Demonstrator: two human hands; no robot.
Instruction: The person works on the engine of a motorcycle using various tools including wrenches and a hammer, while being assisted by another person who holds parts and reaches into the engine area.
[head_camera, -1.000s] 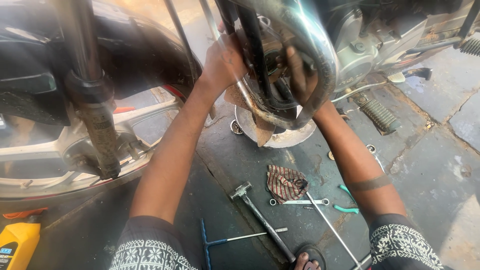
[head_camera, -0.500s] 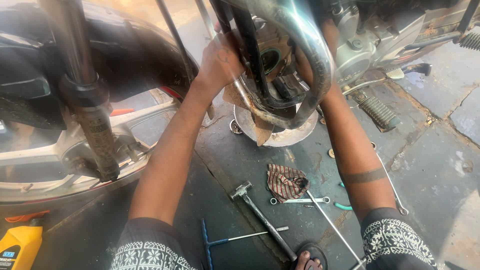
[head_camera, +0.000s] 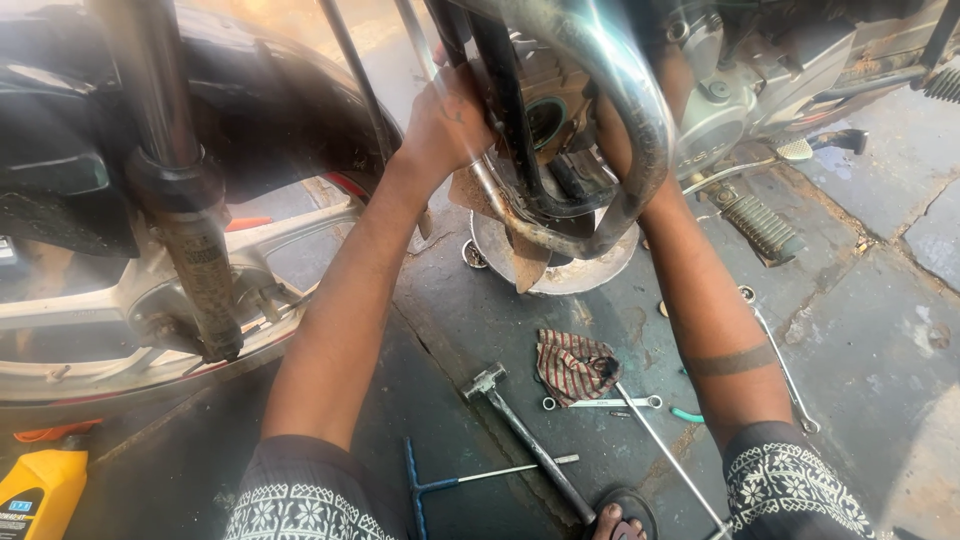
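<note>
I look down at the front of a motorcycle engine (head_camera: 730, 100) behind a curved chrome exhaust pipe (head_camera: 625, 100) and a black frame tube (head_camera: 505, 110). My left hand (head_camera: 450, 120) reaches in from the left and presses against the frame tube, its fingertips hidden behind it. My right hand (head_camera: 612, 140) reaches in from the right and is almost wholly hidden behind the exhaust pipe; only the wrist and forearm show. What either hand holds is hidden. A round metal pan (head_camera: 590, 272) sits on the ground under the engine.
The front wheel (head_camera: 110, 320) and fork leg (head_camera: 195, 260) stand at left. On the dark floor lie a striped rag (head_camera: 572, 365), a hammer (head_camera: 515, 425), a ring spanner (head_camera: 600, 402), a blue T-handle (head_camera: 425, 487) and a long rod (head_camera: 670, 455). A yellow bottle (head_camera: 40, 492) stands at bottom left. A footpeg (head_camera: 762, 226) sticks out at right.
Both hands have stayed at the engine. My right hand has slipped further behind the exhaust pipe, and the view has shifted slightly.
</note>
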